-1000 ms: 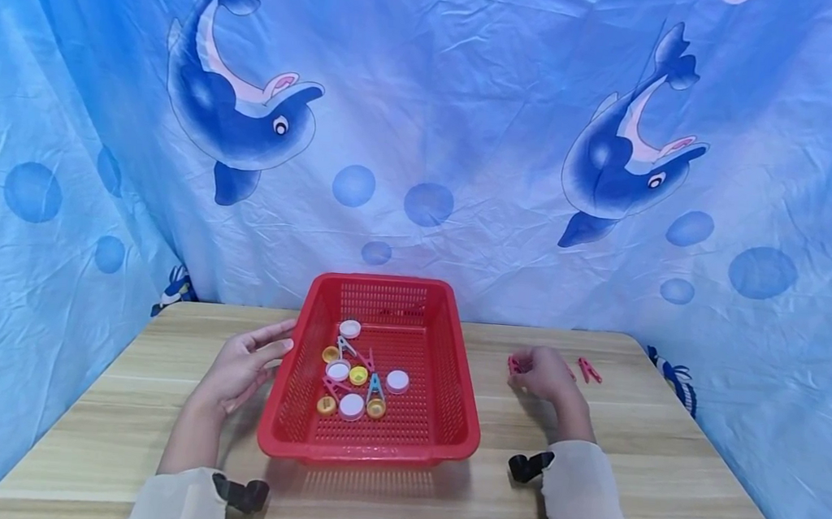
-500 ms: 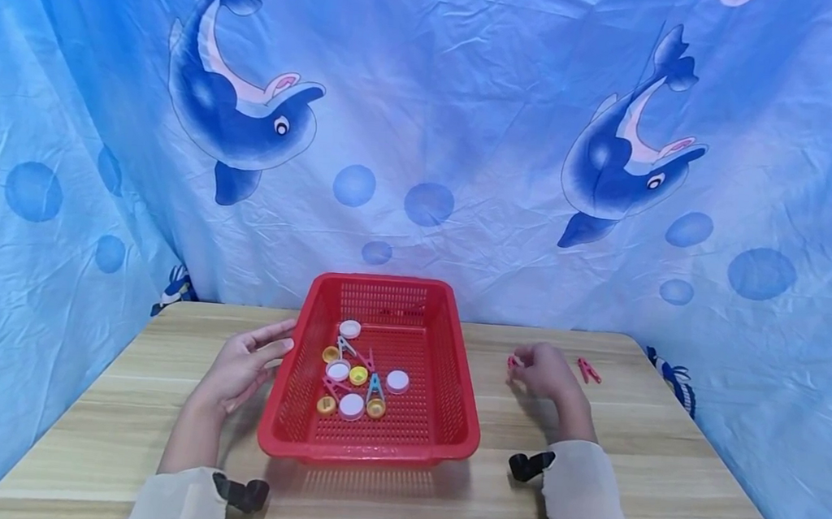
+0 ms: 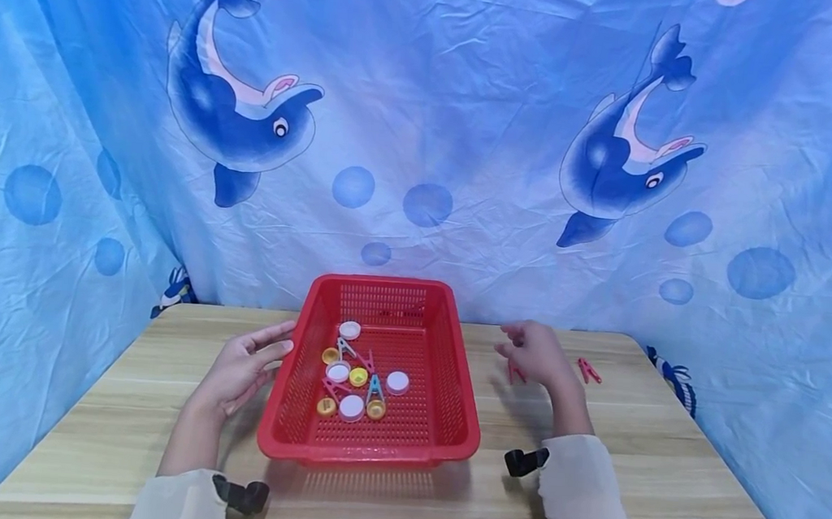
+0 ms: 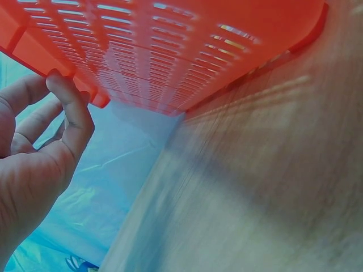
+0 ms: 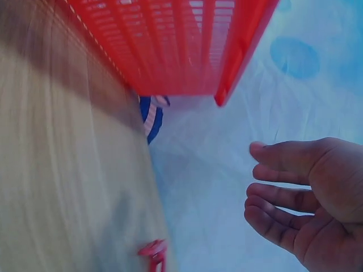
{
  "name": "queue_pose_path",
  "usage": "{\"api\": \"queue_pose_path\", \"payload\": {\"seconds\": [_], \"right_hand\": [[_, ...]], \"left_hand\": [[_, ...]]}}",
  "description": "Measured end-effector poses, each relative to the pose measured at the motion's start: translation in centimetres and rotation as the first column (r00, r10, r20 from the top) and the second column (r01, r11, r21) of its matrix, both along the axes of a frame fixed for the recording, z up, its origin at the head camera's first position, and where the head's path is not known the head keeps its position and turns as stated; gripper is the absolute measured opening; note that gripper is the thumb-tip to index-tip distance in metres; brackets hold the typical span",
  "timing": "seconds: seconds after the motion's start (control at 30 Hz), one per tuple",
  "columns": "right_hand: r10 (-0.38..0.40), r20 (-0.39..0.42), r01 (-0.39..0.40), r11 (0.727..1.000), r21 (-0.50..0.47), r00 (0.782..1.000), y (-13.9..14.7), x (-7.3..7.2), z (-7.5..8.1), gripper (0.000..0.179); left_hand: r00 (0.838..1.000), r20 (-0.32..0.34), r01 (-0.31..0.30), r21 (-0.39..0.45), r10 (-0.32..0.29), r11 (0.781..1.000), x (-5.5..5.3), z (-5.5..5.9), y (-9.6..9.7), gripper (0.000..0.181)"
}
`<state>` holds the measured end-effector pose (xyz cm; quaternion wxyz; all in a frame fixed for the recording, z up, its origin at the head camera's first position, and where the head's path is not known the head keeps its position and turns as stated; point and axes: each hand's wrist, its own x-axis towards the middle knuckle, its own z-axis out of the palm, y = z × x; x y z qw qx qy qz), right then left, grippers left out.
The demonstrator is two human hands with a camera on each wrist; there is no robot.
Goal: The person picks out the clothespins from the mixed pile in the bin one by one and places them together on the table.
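A red plastic basket (image 3: 459, 401) stands on the wooden table, with white, gold and yellow bottle caps and pink, white and blue clothespins inside. My left hand (image 3: 242, 372) is at its left side; the thumb and fingertips touch the outside of the rim, as the left wrist view also shows. To the right of the basket, my right hand (image 3: 536, 354) hovers above the table, fingers loosely bent and apart with nothing between them. Below it lies a pink clothespin (image 3: 516, 371), partly covered by the hand in the head view. Another pink clothespin (image 3: 589, 371) lies farther right.
A blue dolphin-print cloth (image 3: 441, 131) hangs behind and around the wooden table (image 3: 670, 483). Striped tassels (image 3: 177, 290) sit at the table's back left corner, with similar ones at the right. Bare wood shows in front of the basket.
My right hand has lifted off the pink clothespin and shifted slightly left and back, its fingers spreading. The clothespin stays on the table. My left hand and the basket have not moved.
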<state>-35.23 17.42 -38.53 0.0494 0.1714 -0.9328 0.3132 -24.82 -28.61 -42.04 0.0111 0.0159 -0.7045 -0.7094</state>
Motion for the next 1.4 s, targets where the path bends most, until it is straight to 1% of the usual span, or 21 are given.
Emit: {"api": "queue_pose_path", "payload": {"seconds": [0.1, 0.23, 0.4, 0.47, 0.6, 0.63, 0.73, 0.8, 0.87, 1.0, 1.1, 1.17, 1.27, 1.33, 1.4], "right_hand": [[0.059, -0.063, -0.057, 0.998, 0.028, 0.996, -1.0, 0.4, 1.2, 0.039], [0.128, -0.14, -0.117, 0.99, 0.084, 0.982, -2.8, 0.9, 2.6, 0.038], [0.216, -0.236, -0.18, 0.97, 0.164, 0.947, -5.1, 1.2, 3.6, 0.034], [0.259, -0.259, -0.211, 0.957, 0.199, 0.93, -6.1, 1.2, 3.8, 0.033], [0.319, -0.267, -0.247, 0.93, 0.27, 0.909, -8.0, 1.7, 4.2, 0.033], [0.333, -0.269, -0.25, 0.921, 0.298, 0.904, -8.4, 1.8, 4.3, 0.033], [0.382, -0.278, -0.251, 0.877, 0.409, 0.881, -9.7, 2.2, 4.5, 0.034], [0.418, -0.273, -0.257, 0.843, 0.472, 0.867, -10.4, 2.5, 4.5, 0.034], [0.445, -0.247, -0.274, 0.813, 0.513, 0.86, -11.1, 2.7, 4.4, 0.034], [0.468, -0.182, -0.308, 0.781, 0.543, 0.865, -12.2, 3.2, 4.0, 0.039], [0.491, -0.148, -0.336, 0.757, 0.561, 0.858, -12.8, 3.3, 3.6, 0.039], [0.519, -0.12, -0.371, 0.737, 0.565, 0.846, -13.2, 3.3, 3.3, 0.039], [0.557, -0.07, -0.429, 0.708, 0.561, 0.828, -13.7, 3.2, 3.0, 0.044], [0.587, -0.041, -0.471, 0.687, 0.553, 0.809, -13.9, 3.1, 2.7, 0.046], [0.606, -0.018, -0.498, 0.669, 0.551, 0.795, -14.2, 2.9, 2.4, 0.046]], "left_hand": [[1.0, -0.004, 0.003, -0.001, -0.003, 1.0, -0.1, 0.0, 0.0, 0.072], [1.0, 0.001, 0.001, -0.007, -0.001, 1.0, 0.0, 0.1, 0.1, 0.074], [1.0, 0.006, 0.002, -0.002, -0.002, 1.0, 0.1, 0.1, 0.0, 0.074], [1.0, 0.005, 0.002, 0.0, -0.002, 1.0, 0.1, 0.1, 0.0, 0.074], [1.0, 0.005, -0.002, 0.002, 0.002, 1.0, 0.2, 0.1, 0.0, 0.074], [1.0, 0.007, -0.003, 0.002, 0.003, 1.0, 0.2, 0.1, 0.0, 0.074], [1.0, 0.013, -0.004, -0.002, 0.004, 1.0, 0.2, 0.1, 0.0, 0.074], [1.0, 0.014, -0.005, -0.003, 0.005, 1.0, 0.2, 0.1, 0.0, 0.074], [1.0, 0.013, -0.003, -0.003, 0.003, 1.0, 0.1, 0.1, 0.0, 0.074], [1.0, 0.007, -0.002, -0.001, 0.002, 1.0, 0.0, 0.1, 0.0, 0.073], [1.0, 0.008, -0.003, 0.001, 0.003, 1.0, 0.0, 0.1, 0.0, 0.072], [1.0, 0.012, -0.002, 0.001, 0.002, 1.0, 0.0, 0.1, 0.1, 0.073], [1.0, 0.017, -0.002, -0.001, 0.002, 1.0, 0.0, 0.1, 0.1, 0.074], [1.0, 0.004, 0.003, 0.007, -0.003, 1.0, 0.0, 0.2, 0.0, 0.072], [1.0, -0.009, 0.006, 0.02, -0.005, 1.0, 0.0, 0.2, -0.1, 0.069]]}}
